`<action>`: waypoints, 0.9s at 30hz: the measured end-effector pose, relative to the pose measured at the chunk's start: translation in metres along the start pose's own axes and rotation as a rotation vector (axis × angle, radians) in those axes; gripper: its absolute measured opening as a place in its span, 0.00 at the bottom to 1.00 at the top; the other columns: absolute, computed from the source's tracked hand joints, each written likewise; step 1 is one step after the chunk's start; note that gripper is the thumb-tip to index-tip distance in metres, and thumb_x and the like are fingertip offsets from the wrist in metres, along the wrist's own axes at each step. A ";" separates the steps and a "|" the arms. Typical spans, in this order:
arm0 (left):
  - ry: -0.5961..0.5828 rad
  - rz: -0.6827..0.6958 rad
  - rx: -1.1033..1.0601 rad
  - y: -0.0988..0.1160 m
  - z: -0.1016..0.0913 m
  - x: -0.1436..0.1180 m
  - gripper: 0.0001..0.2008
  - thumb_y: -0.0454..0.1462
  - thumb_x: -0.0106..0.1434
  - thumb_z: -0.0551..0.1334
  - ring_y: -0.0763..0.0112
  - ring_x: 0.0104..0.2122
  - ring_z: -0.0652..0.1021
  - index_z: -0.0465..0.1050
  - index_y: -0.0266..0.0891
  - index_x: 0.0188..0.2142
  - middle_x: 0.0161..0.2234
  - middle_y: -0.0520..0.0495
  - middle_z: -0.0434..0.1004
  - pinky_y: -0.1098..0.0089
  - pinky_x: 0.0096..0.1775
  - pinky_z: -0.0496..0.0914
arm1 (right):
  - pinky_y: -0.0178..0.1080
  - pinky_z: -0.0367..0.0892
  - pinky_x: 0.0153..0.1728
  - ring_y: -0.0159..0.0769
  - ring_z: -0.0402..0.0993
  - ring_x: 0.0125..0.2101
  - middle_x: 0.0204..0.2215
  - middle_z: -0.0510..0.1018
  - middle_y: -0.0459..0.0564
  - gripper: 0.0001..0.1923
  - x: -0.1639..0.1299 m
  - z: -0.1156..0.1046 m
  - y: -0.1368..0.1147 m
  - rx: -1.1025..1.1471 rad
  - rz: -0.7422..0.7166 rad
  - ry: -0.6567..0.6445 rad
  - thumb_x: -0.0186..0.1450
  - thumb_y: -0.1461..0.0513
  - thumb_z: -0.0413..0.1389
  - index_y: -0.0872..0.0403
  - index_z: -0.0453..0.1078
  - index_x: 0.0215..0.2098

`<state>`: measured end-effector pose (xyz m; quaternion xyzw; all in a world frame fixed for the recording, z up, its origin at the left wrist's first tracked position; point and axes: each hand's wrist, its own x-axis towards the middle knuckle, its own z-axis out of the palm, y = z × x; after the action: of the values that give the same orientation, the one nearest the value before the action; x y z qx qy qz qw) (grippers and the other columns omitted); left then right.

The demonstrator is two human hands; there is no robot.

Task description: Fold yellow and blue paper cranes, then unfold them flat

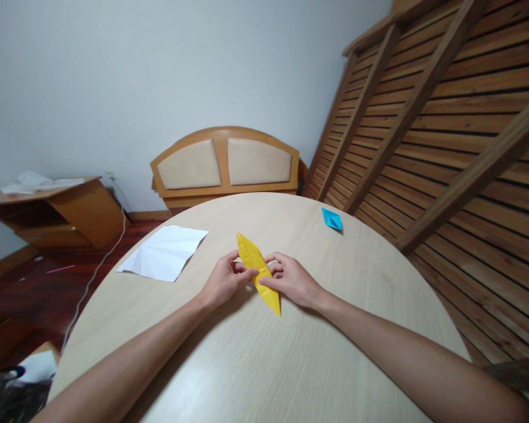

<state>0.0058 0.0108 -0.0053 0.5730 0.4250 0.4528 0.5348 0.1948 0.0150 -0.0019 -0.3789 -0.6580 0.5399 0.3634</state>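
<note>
Between my two hands is a folded piece of yellow paper (249, 254), long and narrow with pointed ends, held slantwise above the table. My left hand (226, 277) pinches its left edge near the middle, thumb on top. From the other side my right hand (293, 281) grips it, the thumb lying across the face and the fingers bent behind. Creases run over the paper's surface. The fingertips behind the paper are partly hidden.
The round pale wooden table (264, 364) bears a creased white sheet (165, 254) at left and a small folded blue paper boat (332, 219) at far right. Beyond stand a headboard (224, 161), a wooden slatted frame (423, 129) and a low desk (83, 205). A cable (97, 270) trails along the floor.
</note>
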 end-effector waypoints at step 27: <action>-0.029 -0.133 -0.052 0.003 -0.005 0.001 0.23 0.39 0.47 0.76 0.74 0.21 0.75 0.74 0.31 0.40 0.26 0.45 0.80 0.73 0.27 0.68 | 0.42 0.66 0.41 0.39 0.75 0.37 0.36 0.82 0.51 0.10 -0.001 -0.034 -0.005 -0.905 -0.753 -0.159 0.70 0.62 0.55 0.48 0.77 0.46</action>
<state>0.0010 0.0126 -0.0019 0.5360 0.4423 0.4187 0.5846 0.2244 0.0282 0.0085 -0.1948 -0.9371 0.0664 0.2820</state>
